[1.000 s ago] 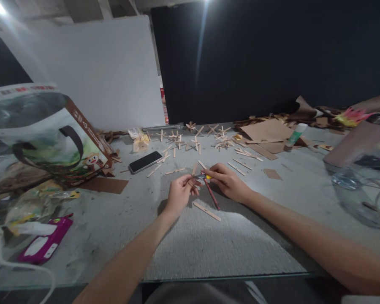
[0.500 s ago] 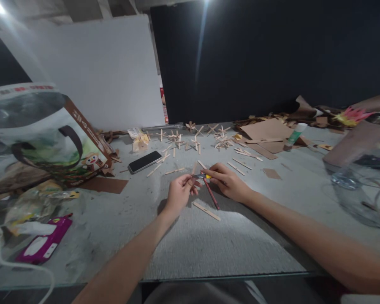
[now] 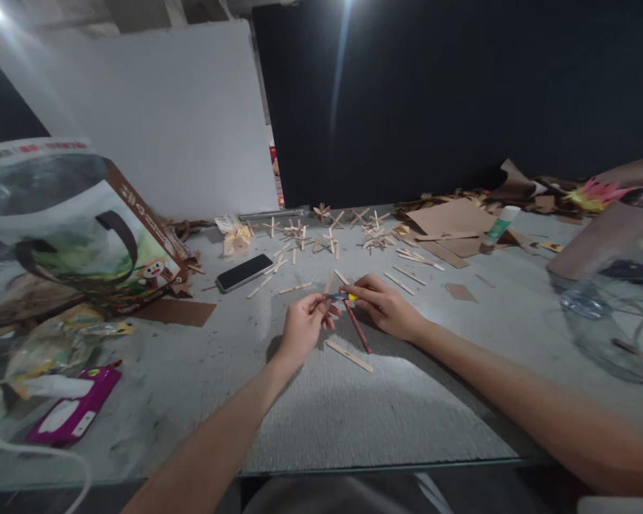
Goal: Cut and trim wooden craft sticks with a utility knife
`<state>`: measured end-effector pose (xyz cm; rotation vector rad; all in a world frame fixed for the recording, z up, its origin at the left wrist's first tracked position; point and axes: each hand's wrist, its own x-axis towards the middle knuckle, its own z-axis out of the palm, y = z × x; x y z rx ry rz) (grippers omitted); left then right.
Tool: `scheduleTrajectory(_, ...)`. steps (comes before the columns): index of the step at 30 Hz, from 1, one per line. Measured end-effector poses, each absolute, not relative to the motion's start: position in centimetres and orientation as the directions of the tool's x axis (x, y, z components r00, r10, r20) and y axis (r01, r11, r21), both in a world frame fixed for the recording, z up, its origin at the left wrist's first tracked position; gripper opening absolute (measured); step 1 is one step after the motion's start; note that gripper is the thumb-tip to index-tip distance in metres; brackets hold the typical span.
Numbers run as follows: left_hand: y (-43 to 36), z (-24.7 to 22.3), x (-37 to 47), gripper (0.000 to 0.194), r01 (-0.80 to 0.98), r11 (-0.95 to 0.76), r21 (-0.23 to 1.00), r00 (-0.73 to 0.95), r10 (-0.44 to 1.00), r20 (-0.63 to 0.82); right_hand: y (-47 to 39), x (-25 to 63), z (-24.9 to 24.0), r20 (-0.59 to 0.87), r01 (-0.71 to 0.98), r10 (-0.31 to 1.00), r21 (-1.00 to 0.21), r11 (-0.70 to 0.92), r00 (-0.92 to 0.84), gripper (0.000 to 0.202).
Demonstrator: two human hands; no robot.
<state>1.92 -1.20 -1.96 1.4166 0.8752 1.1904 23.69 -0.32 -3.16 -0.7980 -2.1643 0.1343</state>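
My right hand [image 3: 389, 308] is closed around a yellow-handled utility knife [image 3: 352, 296], its grey blade pointing left. The blade meets a wooden craft stick [image 3: 329, 283] pinched in the fingers of my left hand [image 3: 301, 325]. Most of that stick is hidden by my fingers. Between the hands a dark red pencil [image 3: 360, 330] lies on the table, its upper end beneath the knife. Closer to me lies a loose craft stick [image 3: 349, 355] with a dark mark at its middle. Another stick [image 3: 341, 277] rests just beyond my right fingertips.
A phone [image 3: 245, 273] lies left of my hands. Several crossed-stick pieces [image 3: 332, 243] stand at the back. Cardboard sheets [image 3: 450, 220] and a glue stick [image 3: 501, 225] are at back right. A bag [image 3: 96, 235] and a purple device [image 3: 78, 407] sit left, a tall bottle [image 3: 603, 239] right.
Both hands, the knife and the held stick keep nearly the same positions. The whole view has shifted very slightly.
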Motion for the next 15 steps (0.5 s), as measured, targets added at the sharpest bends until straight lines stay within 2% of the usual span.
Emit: scheduleTrajectory(15, -1.23, -2.22, 1.81, 0.04, -0.052, -0.197, 0.979, 0.266, 0.942, 0.203, -0.14, 23.93, -3.35, 0.653, 0.484, 0.586, -0.36, 0.798, -0.48, 0.043)
